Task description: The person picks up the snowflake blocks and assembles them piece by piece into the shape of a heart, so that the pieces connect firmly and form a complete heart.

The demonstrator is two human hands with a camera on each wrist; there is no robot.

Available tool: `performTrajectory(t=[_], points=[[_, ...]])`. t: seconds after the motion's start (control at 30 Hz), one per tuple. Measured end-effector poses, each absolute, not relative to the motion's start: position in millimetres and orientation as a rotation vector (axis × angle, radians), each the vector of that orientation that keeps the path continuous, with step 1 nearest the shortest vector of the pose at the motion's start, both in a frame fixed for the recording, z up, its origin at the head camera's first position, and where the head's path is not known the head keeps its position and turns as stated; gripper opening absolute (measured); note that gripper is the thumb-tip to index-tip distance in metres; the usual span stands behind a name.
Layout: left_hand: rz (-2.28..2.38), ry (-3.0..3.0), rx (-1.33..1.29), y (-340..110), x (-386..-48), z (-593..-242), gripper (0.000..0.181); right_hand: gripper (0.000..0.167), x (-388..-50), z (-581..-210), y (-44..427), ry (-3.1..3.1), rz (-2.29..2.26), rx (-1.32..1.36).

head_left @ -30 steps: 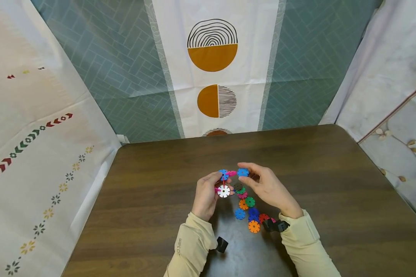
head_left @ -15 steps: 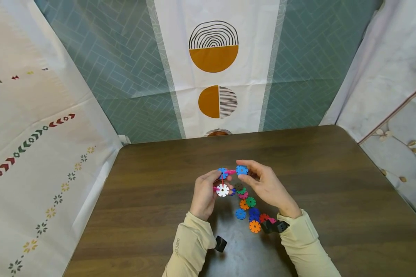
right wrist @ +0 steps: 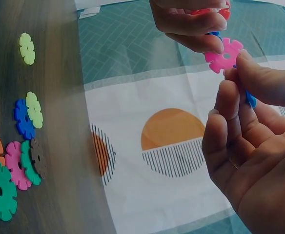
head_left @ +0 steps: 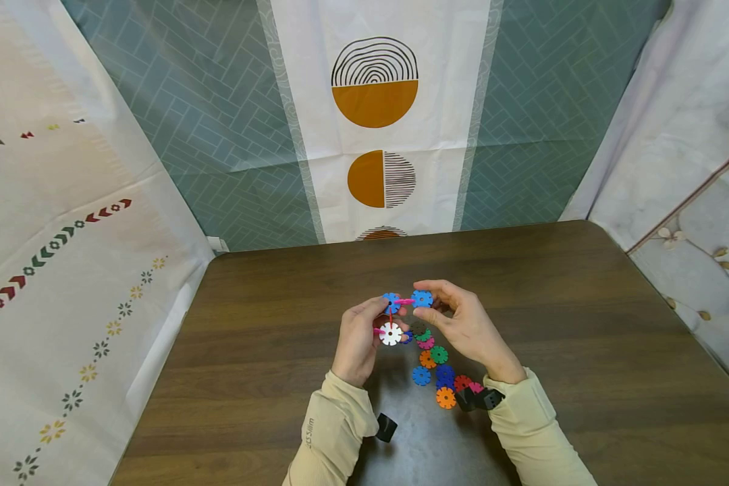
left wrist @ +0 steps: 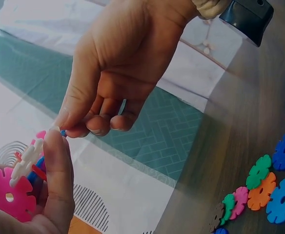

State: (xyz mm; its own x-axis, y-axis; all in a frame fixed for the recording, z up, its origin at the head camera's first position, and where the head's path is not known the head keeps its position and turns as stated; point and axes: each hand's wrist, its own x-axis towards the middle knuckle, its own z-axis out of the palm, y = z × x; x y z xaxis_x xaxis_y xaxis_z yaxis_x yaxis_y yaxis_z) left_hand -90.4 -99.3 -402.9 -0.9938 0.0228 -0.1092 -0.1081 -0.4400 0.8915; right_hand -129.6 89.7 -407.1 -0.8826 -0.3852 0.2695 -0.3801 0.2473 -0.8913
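My left hand grips a cluster of notched plastic snowflake discs above the table. In the head view the cluster shows a white disc, a blue disc above it and a red disc edge-on between them. A pink disc sticks out toward my right hand. Between thumb and fingertips, that hand pinches another blue disc, right at the pink disc's edge; whether their notches interlock I cannot tell. In the left wrist view, another pink disc of the cluster faces the camera, partly covered by the left hand.
Loose discs lie below the hands on the brown table, among them an orange one, a green one and a light blue one. Yellow-green discs lie farther off in the right wrist view. Fabric hangs behind the table.
My right hand has shifted slightly left with its blue disc, narrowing the distance to the cluster. Both hands sit a little higher than a second ago. The loose discs look unmoved.
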Motion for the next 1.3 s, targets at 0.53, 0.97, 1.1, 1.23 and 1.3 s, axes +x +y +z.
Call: performTrajectory(t=[0.53,0.97,1.1,1.23,1.3], points=[[2.588,1.651,-0.139,-98,-92,-403,0.032,0.035,-125,-396,85,2.488,-1.806,-0.734],[2.604,1.67,-0.091,-94,-88,-400,0.033,0.034,-113,-372,82,2.493,-1.799,-0.677],[2.618,1.676,-0.098,-92,-88,-400,0.033,0.035,-119,-382,83,2.505,-1.789,-0.665],[2.613,1.691,-0.084,-90,-88,-401,0.032,0.036,-126,-396,87,2.524,-1.765,-0.65],[2.609,1.693,-0.076,-90,-88,-402,0.034,0.037,-128,-399,89,2.517,-1.763,-0.661]])
